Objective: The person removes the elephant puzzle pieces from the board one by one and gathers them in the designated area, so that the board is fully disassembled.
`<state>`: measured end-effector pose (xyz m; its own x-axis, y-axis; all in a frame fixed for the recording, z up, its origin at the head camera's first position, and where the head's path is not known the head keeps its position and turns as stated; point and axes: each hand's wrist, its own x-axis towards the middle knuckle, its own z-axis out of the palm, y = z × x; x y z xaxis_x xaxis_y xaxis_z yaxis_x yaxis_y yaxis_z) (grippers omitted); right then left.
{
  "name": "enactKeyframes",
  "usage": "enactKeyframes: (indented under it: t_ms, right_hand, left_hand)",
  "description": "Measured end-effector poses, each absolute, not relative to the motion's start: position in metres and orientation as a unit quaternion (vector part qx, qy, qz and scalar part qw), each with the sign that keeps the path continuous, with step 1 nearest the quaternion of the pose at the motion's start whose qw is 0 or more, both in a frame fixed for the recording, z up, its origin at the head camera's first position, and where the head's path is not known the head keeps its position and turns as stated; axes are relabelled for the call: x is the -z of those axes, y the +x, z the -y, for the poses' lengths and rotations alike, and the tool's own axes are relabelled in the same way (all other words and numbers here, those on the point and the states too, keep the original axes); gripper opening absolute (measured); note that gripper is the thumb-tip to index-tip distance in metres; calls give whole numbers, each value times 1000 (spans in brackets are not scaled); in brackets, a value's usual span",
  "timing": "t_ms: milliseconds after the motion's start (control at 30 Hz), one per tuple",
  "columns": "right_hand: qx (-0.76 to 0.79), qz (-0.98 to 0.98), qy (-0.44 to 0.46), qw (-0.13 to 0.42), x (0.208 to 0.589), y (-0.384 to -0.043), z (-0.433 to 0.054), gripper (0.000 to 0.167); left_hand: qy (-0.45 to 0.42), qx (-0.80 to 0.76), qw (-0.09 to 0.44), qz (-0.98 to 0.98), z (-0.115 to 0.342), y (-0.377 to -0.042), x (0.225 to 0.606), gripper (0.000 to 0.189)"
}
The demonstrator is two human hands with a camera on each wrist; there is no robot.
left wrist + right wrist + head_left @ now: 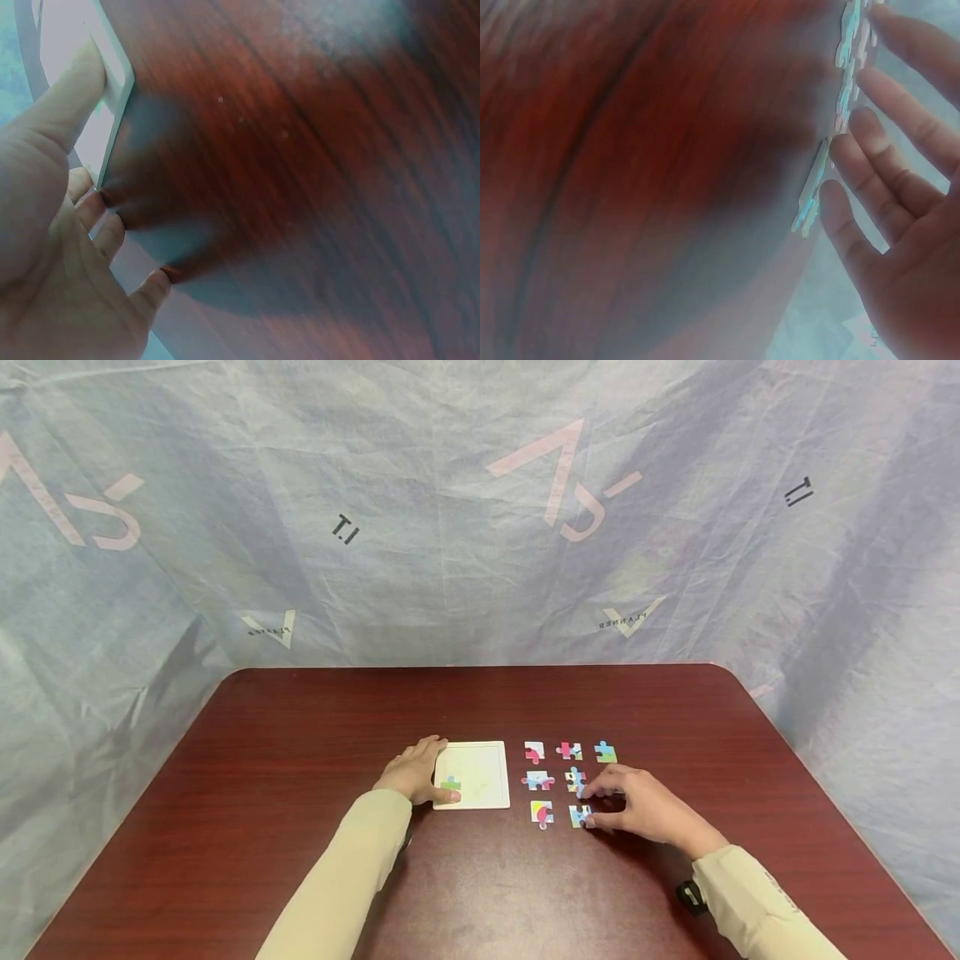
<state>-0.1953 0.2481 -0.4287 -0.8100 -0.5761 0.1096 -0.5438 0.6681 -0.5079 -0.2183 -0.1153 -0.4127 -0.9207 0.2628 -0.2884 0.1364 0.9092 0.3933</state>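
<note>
A pale square puzzle tray (480, 777) lies on the table with one green and blue puzzle piece (450, 783) in its near left corner. My left hand (412, 773) rests at the tray's left edge, thumb over the near left corner and fingers along the side. To the right, my right hand (637, 802) hovers low with thumb and forefinger spread. Its thumb tip is by a blue and white puzzle piece (579, 816), its forefinger by another piece (575, 779); whether either touches is unclear. In the right wrist view its fingers (885, 187) look extended.
Several other puzzle pieces lie loosely in rows between the tray and my right hand, among them a yellow and red one (542, 812) and a blue and green one (605, 752). The dark red table (337, 710) ends at a hanging grey cloth (450, 568).
</note>
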Motion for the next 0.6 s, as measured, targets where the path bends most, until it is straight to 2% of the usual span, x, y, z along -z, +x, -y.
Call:
enactKeyframes:
  t_ms: [300,600]
  right_hand:
    - [325,-916,-234,17,428,-200,-238,26]
    - [381,-896,-226,30,423,-210,-220,32]
  left_hand:
    - [111,-182,172,-962,115,-220,414,90]
    - [111,-183,171,-962,117,-218,413,90]
